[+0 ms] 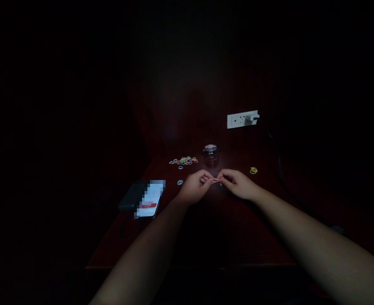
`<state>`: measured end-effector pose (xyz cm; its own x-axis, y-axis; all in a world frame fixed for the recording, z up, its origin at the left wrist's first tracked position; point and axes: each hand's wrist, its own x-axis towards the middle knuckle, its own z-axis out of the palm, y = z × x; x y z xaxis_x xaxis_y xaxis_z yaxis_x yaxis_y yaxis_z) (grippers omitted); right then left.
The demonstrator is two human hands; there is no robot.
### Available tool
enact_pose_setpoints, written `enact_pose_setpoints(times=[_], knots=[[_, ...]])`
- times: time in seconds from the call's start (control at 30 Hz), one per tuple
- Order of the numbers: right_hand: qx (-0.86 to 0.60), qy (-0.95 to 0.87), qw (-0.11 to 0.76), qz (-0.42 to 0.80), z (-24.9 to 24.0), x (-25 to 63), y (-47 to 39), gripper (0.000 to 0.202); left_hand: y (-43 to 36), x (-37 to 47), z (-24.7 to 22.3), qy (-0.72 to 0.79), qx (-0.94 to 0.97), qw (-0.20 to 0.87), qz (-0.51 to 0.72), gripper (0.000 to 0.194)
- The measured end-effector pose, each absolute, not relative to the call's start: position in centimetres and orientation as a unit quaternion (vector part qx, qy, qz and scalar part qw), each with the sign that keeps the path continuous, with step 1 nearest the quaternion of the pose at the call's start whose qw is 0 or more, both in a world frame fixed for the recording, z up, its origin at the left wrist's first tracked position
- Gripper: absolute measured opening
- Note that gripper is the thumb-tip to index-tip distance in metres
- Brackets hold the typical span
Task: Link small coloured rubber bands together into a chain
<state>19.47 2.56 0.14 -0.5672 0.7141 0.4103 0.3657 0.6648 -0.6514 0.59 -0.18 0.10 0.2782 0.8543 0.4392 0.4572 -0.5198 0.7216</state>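
Between my two hands is a small orange elastic hair tie point(216, 180), pinched at both sides just above the dark table point(212, 237). My left hand point(197, 185) grips its left end with thumb and fingertips. On the other end, my right hand point(236, 183) pinches it the same way. Beyond my left hand lies a loose pile of multicoloured hair ties point(184, 161). Nearer to that hand are a single blue hair tie point(181, 167) and a small group of blue ones point(180, 182). Several yellow hair ties point(253, 170) lie together to the right of my right hand.
A clear lidded jar point(210, 153) stands at the back of the table. At the left lie a lit phone point(151, 201) and a dark flat case-like object point(132, 196) with a cable. A wall socket point(237, 120) holds a plug, its black cord point(280, 163) running down rightward.
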Motion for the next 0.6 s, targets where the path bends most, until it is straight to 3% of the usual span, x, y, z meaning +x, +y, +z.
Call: enact_pose_setpoints(times=[0.6], knots=[[-0.317,-0.830,0.353,0.293,0.58,19.21,2.04,0.014,-0.21,0.59,0.16,0.431,0.765,0.233,0.418,0.017]])
